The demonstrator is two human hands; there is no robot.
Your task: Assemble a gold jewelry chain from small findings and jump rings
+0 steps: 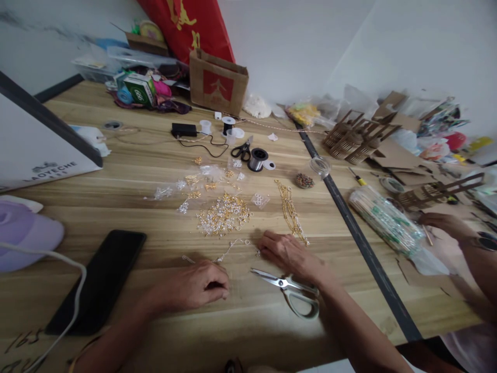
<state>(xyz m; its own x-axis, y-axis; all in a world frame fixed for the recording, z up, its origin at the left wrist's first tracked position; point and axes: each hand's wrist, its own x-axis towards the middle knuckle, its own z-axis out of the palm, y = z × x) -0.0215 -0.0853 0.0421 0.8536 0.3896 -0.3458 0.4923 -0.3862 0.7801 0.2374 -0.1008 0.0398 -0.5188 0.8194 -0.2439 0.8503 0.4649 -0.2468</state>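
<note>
1. I see my left hand (205,284) and right hand (285,253) well apart, low over the table (182,334).
2. The left has its fingers curled; I cannot tell whether they grip anything. The right reaches its fingertips down to the table, their hold also unclear to me.
3. The silver chain (220,258) lies just beyond the left hand, its ring end near the right fingertips.
4. Scissors (282,283) lie open, just nearer me than the right hand.
5. Farther beyond both is a gold-and-silver pile of findings (224,215).
</note>
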